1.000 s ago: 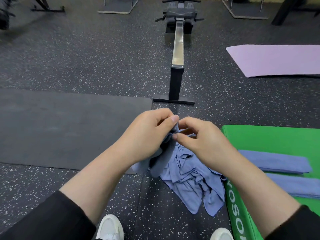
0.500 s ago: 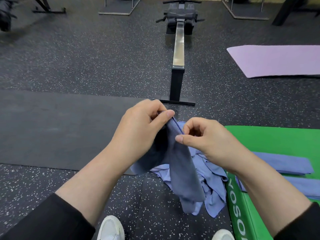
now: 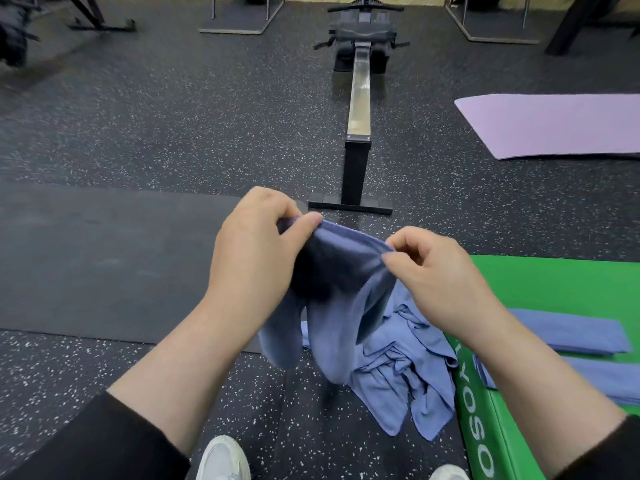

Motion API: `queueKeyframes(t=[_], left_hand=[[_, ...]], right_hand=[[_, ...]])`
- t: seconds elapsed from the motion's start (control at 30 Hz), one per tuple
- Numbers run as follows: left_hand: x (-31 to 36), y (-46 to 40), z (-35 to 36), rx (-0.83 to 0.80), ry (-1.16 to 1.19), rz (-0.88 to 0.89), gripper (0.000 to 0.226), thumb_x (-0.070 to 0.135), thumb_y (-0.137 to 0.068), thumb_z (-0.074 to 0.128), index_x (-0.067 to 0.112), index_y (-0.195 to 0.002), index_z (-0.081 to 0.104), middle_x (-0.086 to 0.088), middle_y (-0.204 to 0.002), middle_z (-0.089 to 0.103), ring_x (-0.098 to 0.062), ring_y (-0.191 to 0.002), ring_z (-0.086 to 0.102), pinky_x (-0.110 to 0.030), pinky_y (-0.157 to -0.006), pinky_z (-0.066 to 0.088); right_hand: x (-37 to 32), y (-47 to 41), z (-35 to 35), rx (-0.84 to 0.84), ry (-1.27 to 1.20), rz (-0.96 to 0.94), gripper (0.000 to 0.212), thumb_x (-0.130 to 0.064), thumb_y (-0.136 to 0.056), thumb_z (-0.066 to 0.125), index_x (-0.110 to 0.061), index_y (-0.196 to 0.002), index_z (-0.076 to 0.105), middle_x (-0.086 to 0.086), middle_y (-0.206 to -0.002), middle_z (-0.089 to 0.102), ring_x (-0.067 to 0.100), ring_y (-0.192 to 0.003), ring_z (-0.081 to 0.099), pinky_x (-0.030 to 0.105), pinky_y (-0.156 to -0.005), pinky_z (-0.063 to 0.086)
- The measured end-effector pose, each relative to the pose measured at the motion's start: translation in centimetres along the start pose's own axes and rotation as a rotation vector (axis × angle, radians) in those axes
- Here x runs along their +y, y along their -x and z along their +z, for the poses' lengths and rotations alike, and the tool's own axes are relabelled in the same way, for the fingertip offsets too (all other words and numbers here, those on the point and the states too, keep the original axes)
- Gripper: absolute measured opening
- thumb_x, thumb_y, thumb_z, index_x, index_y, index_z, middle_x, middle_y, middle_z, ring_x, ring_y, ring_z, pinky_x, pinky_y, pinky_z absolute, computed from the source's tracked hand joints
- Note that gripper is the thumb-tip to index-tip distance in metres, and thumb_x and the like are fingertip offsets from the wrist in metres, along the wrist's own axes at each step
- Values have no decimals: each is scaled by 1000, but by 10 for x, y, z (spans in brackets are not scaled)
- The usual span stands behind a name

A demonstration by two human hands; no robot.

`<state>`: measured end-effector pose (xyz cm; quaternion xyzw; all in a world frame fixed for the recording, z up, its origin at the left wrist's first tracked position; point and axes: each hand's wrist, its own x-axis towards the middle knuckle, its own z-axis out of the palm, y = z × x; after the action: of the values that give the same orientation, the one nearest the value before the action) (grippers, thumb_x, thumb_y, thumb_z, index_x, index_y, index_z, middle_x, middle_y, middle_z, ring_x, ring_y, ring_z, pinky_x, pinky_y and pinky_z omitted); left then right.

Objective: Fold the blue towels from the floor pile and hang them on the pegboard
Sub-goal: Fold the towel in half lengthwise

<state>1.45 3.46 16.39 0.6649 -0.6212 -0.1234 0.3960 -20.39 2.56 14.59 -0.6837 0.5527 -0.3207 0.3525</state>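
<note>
The left hand (image 3: 256, 258) and right hand (image 3: 440, 282) each pinch the top edge of a soft blue towel (image 3: 332, 306), stretched between the two grips and hanging limp. Below the grips lies the crumpled towel pile (image 3: 405, 368) on speckled rubber floor (image 3: 173, 116), open beyond them. Right of the grips, folded towels (image 3: 571, 330) lie flat on a smooth green mat (image 3: 554, 282).

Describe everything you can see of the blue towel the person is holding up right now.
The held towel is soft, matte blue cloth, darker in its shadowed folds. The left hand and right hand each pinch its top edge, which spans the gap between them in a shallow arc. Below, it hangs crumpled in two loose lobes, not yet folded, in front of the pile of blue towels on the floor; whether it touches the pile cannot be told.
</note>
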Motion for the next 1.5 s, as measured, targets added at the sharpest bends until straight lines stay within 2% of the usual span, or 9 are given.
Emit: queueKeyframes(t=[0.07,0.2,0.43,0.63,0.83,1.0,1.13,1.27,1.5], left_hand=[[7,5,2,-88,42,14,9,38,-88,72,31,-86,67,17,-92,66,3,-81,57,-20,-78,45],[19,17,12,-378,11,104,45,48,-89,68,40,-133,61,23,-120,66,8,-105,57,-14,-95,42],[17,16,24,-374,41,25,16,37,-99,57,32,-90,69,14,-80,69,-3,-78,60,-29,-75,48],[14,11,17,-188,30,-35,23,35,-101,52,23,-85,65,9,-78,68,-13,-80,60,-30,-74,43],[-1,-3,0,-69,-16,-168,25,33,-102,51,27,-81,64,13,-80,67,-15,-85,62,-32,-72,40],[13,6,1,-241,-22,39,40,30,-98,61,35,-137,60,13,-130,67,-10,-121,57,-23,-102,39],[24,19,16,-458,72,111,49,32,-99,60,37,-146,50,15,-139,62,-3,-128,53,-22,-108,38],[16,15,21,-462,3,125,12,38,-97,60,35,-104,70,13,-98,68,-9,-97,59,-37,-91,47],[1,4,11,-138,-99,-93,26,42,-99,54,24,-82,61,8,-75,66,-22,-83,62,-36,-73,47]], right_hand=[[-1,0,1,-12,17,-13,17,-14,-94,57,-20,-80,66,1,-73,66,7,-64,48,34,-67,45],[-8,3,5,-78,25,-71,24,-17,-100,54,-28,-82,67,-8,-71,65,2,-65,51,27,-66,42],[-6,2,5,-43,2,-54,16,-25,-98,61,-24,-84,69,-15,-74,69,1,-68,56,26,-69,46],[-7,2,10,-89,-96,-20,23,-35,-94,68,-16,-82,62,-3,-53,52,9,-51,35,30,-49,30],[1,2,4,-205,-24,-6,9,-20,-93,69,-17,-84,67,-9,-67,61,4,-61,45,33,-62,38],[-7,2,4,-44,-71,-60,18,-14,-96,61,-27,-88,72,-15,-70,64,-3,-64,49,22,-62,40],[-11,1,9,-88,-96,-84,18,-12,-92,67,-29,-90,73,-14,-82,73,-2,-74,59,22,-73,47],[-5,0,6,-64,-140,-61,12,-12,-89,73,-22,-83,68,-2,-73,69,7,-62,52,28,-61,43],[10,-4,-1,-64,3,14,9,-26,-87,76,-24,-83,69,-1,-72,68,7,-61,50,38,-65,45]])
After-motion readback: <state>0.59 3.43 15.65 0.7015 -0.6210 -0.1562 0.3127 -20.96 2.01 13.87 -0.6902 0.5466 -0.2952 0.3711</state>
